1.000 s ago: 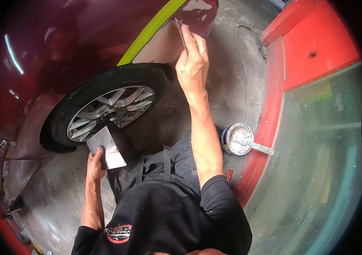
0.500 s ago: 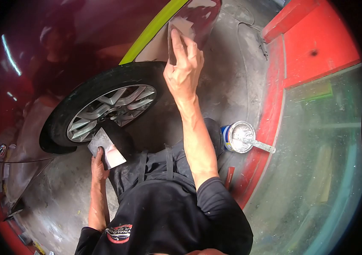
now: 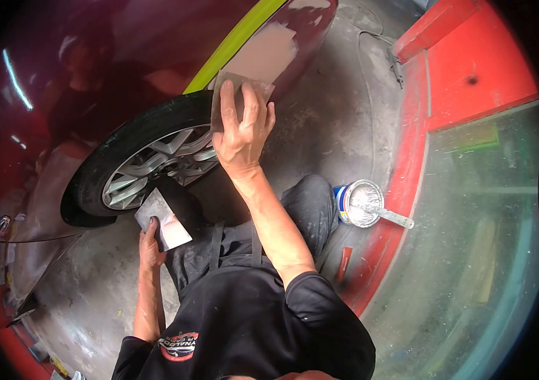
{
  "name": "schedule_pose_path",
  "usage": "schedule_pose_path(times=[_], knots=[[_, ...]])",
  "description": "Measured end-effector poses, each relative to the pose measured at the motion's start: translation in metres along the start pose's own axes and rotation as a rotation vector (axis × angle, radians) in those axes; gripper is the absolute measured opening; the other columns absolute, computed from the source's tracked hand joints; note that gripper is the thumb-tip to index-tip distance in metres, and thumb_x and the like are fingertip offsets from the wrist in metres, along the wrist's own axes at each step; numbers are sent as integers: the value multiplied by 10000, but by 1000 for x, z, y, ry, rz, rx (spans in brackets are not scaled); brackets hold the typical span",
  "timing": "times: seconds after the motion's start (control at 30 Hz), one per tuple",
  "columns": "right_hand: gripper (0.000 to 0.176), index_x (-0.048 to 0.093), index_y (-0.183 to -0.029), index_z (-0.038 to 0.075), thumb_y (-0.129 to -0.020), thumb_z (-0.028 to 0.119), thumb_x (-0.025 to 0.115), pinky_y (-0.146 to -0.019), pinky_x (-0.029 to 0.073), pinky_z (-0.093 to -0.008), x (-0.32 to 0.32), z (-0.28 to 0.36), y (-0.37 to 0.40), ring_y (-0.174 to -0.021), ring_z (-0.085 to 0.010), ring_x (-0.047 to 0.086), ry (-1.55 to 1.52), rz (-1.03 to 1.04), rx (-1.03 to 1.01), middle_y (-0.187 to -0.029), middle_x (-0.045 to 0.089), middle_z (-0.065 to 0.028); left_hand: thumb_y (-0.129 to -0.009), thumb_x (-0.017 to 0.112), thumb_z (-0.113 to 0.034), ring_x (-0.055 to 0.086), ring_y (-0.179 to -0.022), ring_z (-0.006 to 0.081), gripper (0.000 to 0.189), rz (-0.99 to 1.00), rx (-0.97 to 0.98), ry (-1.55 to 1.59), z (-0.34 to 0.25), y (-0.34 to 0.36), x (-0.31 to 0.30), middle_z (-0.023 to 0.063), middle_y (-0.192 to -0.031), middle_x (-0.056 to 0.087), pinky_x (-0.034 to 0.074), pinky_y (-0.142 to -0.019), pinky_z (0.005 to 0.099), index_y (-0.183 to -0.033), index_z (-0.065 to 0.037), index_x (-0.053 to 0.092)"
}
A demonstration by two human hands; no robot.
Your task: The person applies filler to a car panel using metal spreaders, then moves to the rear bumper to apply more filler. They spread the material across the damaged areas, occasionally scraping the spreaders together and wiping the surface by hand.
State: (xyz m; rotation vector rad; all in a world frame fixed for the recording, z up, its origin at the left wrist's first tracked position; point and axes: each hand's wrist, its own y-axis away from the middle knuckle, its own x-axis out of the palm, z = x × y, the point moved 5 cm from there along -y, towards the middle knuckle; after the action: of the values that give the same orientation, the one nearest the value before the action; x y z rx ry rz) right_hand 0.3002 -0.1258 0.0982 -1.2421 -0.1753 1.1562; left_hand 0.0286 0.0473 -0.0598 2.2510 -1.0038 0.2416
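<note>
My right hand point(image 3: 242, 130) holds a thin grey-brown spreader plate point(image 3: 253, 88) against the lower car panel, just above the wheel point(image 3: 162, 161). Beige filler point(image 3: 266, 52) coats the panel beyond the plate, beside a strip of yellow-green tape point(image 3: 234, 44). Near the wheel's lower edge, my left hand point(image 3: 151, 247) grips a flat metallic plate point(image 3: 165, 221) with some pale filler on it, thumb on top.
An open can point(image 3: 348, 199) with a spatula point(image 3: 393, 217) across its rim stands on the floor right of my knee. A red-handled item point(image 3: 344, 265) lies below it. Red framing point(image 3: 409, 171) and glass point(image 3: 466, 253) run along the right; a cable point(image 3: 364, 82) lies behind.
My right hand has moved down and left with its plate, from the middle of the filler patch to the edge by the wheel, uncovering more filler. My left hand has barely moved.
</note>
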Motion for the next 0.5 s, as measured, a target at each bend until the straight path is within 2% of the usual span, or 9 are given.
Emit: schedule_pose_path(times=[0.03,0.13,0.23,0.33,0.5], knots=[[837,533,-1439,135,-616,7,621,-1039,348,-637,1,-1,3,-1269,-355,501,8,4,-15,-1395,469,-160,-982,647,-279,707,-981,234,402,7,-2,-1,-1,1,2,117,-1127,690,576,-895,389,-1254,7,572],[655,570,-1400,151,-758,45,642,-1010,382,-640,-7,-8,11,-1218,-389,523,-44,48,-38,-1394,483,-163,-983,644,-281,706,-986,236,408,20,-10,-9,-1,1,4,119,-1130,689,574,-901,396,-1259,9,567],[616,641,-1323,123,-722,-12,647,-1045,405,-585,-21,-33,13,-1231,-367,528,-66,-14,-90,-1334,532,-156,-982,645,-275,705,-989,240,411,-7,-10,-5,-3,0,5,122,-1132,687,571,-908,403,-1265,11,563],[656,618,-1329,73,-708,-137,634,-1072,439,-540,-39,-67,-36,-1180,-394,559,-132,-113,-47,-1228,561,-172,-980,648,-265,704,-990,244,415,-33,-8,12,2,2,2,123,-1134,685,570,-910,410,-1277,10,554],[633,624,-1318,63,-728,-165,594,-1057,464,-491,-31,-83,-71,-1151,-380,566,-165,-167,-148,-1216,565,-171,-979,651,-251,705,-993,249,418,-2,1,30,1,-1,3,120,-1135,684,575,-901,412,-1295,-2,536]])
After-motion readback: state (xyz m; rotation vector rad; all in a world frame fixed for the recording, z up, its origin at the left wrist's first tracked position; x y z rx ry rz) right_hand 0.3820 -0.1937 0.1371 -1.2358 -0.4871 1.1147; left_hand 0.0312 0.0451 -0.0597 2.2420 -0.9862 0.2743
